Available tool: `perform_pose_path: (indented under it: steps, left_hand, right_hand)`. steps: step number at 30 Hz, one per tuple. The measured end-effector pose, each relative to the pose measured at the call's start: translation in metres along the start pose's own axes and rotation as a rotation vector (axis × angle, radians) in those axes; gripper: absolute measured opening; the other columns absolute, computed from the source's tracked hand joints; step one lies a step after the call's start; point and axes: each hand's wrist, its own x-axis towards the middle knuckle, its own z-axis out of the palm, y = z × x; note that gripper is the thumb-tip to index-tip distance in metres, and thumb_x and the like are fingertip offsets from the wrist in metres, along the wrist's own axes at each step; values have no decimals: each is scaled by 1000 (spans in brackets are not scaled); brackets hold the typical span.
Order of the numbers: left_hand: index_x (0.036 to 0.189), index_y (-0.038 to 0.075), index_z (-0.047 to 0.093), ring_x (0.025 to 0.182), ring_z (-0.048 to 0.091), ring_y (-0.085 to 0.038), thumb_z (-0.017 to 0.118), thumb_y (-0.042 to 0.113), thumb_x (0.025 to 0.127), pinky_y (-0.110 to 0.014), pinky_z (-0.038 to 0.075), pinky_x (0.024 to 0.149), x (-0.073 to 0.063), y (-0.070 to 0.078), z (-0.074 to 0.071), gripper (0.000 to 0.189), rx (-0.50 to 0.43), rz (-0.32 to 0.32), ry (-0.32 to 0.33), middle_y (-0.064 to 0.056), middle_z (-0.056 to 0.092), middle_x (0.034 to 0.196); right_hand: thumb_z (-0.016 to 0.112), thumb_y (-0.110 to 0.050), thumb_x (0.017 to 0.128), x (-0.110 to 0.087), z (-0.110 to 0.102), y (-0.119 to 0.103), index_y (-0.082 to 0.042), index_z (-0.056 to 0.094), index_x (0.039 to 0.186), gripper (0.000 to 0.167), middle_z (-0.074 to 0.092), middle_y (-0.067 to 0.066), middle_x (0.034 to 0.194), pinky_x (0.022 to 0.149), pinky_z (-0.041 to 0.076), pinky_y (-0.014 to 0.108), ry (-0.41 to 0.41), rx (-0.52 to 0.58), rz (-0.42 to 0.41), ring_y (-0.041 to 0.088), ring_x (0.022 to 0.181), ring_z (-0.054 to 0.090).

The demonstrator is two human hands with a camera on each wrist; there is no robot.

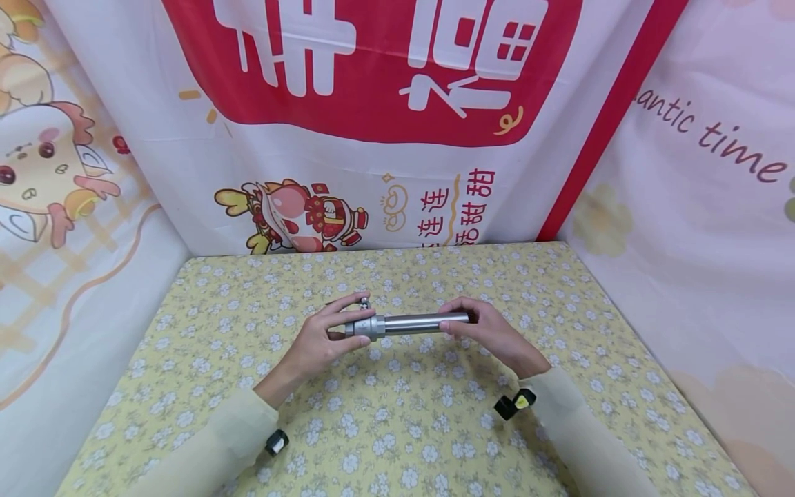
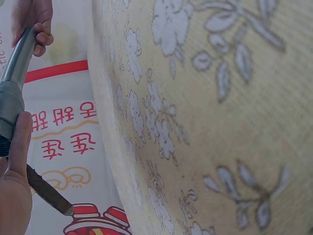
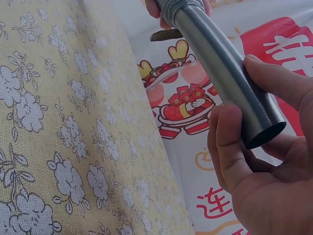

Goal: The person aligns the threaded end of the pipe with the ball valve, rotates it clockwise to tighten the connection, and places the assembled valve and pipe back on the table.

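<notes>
A straight steel pipe (image 1: 413, 324) is joined to a grey metal valve body (image 1: 366, 327), held level above the tabletop. My left hand (image 1: 313, 345) grips the valve body at the left, thumb on the near side and fingers across the far side. A small metal stem (image 1: 364, 302) stands out from the valve's far side, and a dark flat lever (image 2: 46, 190) extends from it in the left wrist view. With thumb and fingers around it, my right hand (image 1: 487, 330) holds the pipe near its open end (image 3: 264, 135).
A yellow floral cloth (image 1: 397, 421) covers the table. Printed white curtains (image 1: 155, 138) hang behind it and along both sides. Each forearm wears a black wrist mount, one at the left sleeve (image 1: 214, 442) and one at the right sleeve (image 1: 590, 435).
</notes>
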Motion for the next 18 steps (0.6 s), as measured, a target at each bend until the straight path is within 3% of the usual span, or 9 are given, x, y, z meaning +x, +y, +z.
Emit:
perform_pose_path:
  steps: [7,18]
  left_hand:
    - [144,12,73,144,57,-36,84,9,97,-23,64,94,-1,0,0,48,-4,-15,8,1,48,170]
    - [143,14,74,144,56,-36,84,10,97,-24,64,94,-2,0,0,48,-11,-12,13,1,49,169]
  right_hand:
    - [82,-36,101,1,1,0,-14,74,128,36,67,9,119,88,55,45,26,-8,7,29,97,59]
    - [81,-32,102,1,4,0,-11,68,128,36,65,11,129,91,56,47,-2,19,-33,34,106,62]
